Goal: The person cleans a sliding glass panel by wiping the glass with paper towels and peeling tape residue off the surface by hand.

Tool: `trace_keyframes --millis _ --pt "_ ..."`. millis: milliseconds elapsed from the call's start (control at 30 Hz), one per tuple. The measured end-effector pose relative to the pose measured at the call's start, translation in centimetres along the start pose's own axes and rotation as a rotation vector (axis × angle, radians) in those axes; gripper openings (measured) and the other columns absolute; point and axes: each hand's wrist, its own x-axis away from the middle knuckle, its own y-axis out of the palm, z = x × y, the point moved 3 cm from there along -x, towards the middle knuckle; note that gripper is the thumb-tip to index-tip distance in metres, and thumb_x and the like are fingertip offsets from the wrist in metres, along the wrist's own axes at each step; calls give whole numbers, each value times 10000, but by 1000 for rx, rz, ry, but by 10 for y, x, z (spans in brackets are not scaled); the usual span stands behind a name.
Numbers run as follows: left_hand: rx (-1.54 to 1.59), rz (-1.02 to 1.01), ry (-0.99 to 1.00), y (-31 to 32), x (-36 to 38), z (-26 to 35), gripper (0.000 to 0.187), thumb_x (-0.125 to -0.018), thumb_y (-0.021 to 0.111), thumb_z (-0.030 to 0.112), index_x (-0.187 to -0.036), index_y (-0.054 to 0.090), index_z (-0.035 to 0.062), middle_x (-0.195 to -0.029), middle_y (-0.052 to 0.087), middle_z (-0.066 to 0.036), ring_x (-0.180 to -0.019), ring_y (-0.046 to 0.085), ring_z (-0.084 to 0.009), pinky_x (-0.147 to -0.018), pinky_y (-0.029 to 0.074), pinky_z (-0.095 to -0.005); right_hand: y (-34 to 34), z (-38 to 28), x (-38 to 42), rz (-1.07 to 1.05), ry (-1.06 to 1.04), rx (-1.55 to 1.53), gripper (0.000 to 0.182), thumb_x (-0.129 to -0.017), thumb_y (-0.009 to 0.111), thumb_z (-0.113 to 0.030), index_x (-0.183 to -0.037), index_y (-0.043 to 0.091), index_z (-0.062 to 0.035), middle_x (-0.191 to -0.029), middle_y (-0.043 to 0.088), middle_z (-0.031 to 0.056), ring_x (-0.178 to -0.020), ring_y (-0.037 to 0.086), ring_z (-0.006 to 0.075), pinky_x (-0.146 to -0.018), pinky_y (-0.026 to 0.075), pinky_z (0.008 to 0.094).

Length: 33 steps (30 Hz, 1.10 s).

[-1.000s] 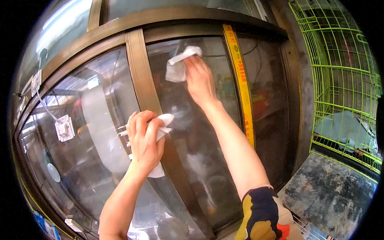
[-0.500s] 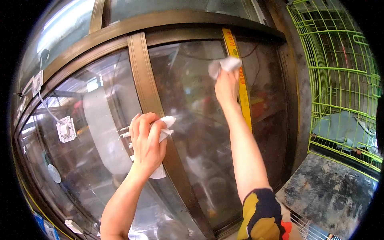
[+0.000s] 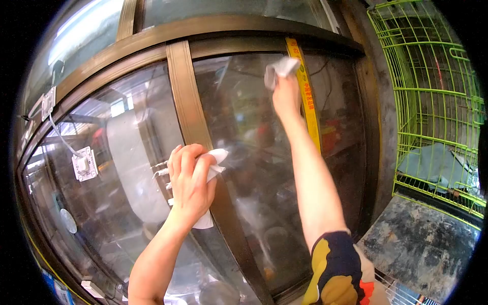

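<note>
My left hand [image 3: 192, 175] is closed round a crumpled white tissue [image 3: 217, 156] beside the brown metal door frame [image 3: 190, 96]; part of the tissue hangs below the palm. Higher up, my right hand [image 3: 286, 96] grips a whitish cloth [image 3: 280, 70] against the dark glass pane [image 3: 239, 112]. Just right of that hand runs a yellow strip with red characters [image 3: 308, 96], fixed upright on the glass.
A green wire cage [image 3: 432, 91] stands at the right, above a stained dark board [image 3: 417, 244]. On the left glass are a white switch box [image 3: 85, 163] with a cable and a round disc [image 3: 68, 221]. Reflections cover the panes.
My right hand and its cloth have moved slightly up and to the left, off the yellow strip. My left hand stays almost in place, still holding the tissue.
</note>
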Motion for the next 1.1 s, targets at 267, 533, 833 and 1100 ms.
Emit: trace_keyframes --millis 267,533,833,1100 --pt "-27 -5 6 1 0 1 331 -630 653 0 -948 590 66 -1061 519 -93 -1080 494 -311 -1025 355 -507 -48 -49 143 -62 106 -127 234 -864 560 7 -1091 584 59 -1111 595 232 -1046 576 415 -892 465 465" --pt "2 -23 21 2 0 1 370 -604 633 -37 -955 556 53 -1051 516 -125 -1052 495 -350 -1026 349 -513 -24 -19 76 14 180 -95 176 -907 513 -43 -1023 610 47 -987 640 232 -897 613 405 -805 488 466" --pt "-28 -45 16 0 0 1 340 -619 645 -3 -946 587 69 -1066 519 -90 -1081 492 -312 -1021 356 -504 -14 -122 131 -35 -271 -301 230 -766 561 34 -984 633 39 -1077 615 216 -1038 582 390 -927 464 476" --pt "-8 -23 24 1 0 0 348 -603 638 -16 -938 566 47 -1048 517 -131 -1048 494 -353 -1011 364 -511 -14 -31 85 38 171 -129 231 -916 517 -58 -1078 667 8 -997 662 227 -977 619 382 -844 476 437"
